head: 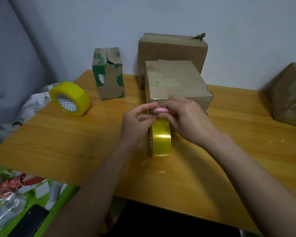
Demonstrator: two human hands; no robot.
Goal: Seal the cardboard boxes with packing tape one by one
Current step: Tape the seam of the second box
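Both hands meet at the near face of the front box (176, 82) on the bench (75, 142). The right hand (186, 118) grips a pink cutter (161, 110); left hand (137, 124) fingers pinch tape by the upright yellow roll (161, 139).

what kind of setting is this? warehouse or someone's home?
Likely a home room, not a warehouse: small wooden table against a plain wall, a few worn cardboard boxes, patterned bedding beside it.
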